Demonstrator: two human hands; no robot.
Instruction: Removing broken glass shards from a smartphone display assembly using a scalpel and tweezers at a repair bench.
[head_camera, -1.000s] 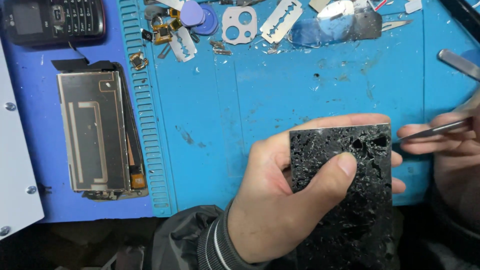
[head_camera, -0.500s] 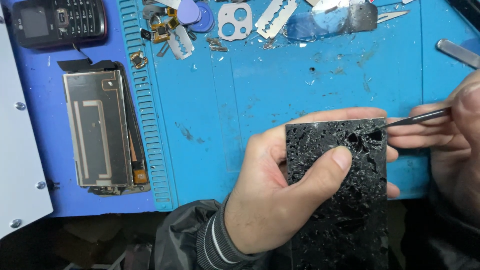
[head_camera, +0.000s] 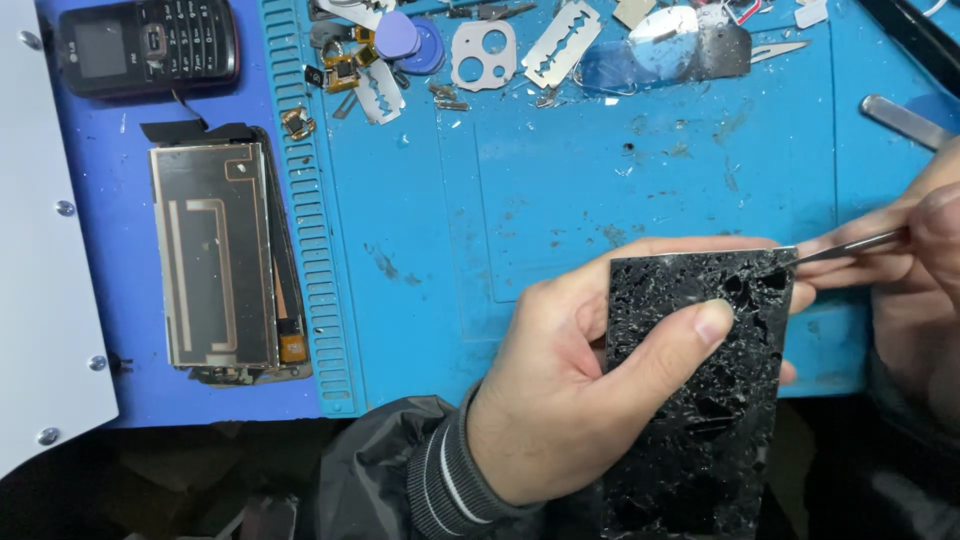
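At about five o'clock in the view, over the near edge of the blue work mat (head_camera: 600, 180), the left hand (head_camera: 590, 390) grips a black, glossy, cracked panel (head_camera: 700, 400), its surface pitted and broken all over. The thumb lies across the panel's face and the other fingers wrap behind its far edge, so the hand is closed firmly on it. At three o'clock the right hand (head_camera: 915, 290) pinches thin metal tweezers (head_camera: 850, 245) between fingertips held tightly together; the tip meets the panel's upper right corner, though whether it is under the broken layer or only touching it is hard to tell.

At nine o'clock lies an opened phone body (head_camera: 220, 260) with a bronze-coloured plate facing up, and at eleven o'clock a dark keypad phone (head_camera: 145, 45). Along twelve o'clock are scattered razor blades (head_camera: 560, 40), a grey camera-cutout plate (head_camera: 482, 55), blue-purple picks (head_camera: 405, 40) and small metal parts. A second flat metal tool (head_camera: 900, 120) rests at two o'clock. A pale grey panel with screws (head_camera: 40, 300) fills the left edge.
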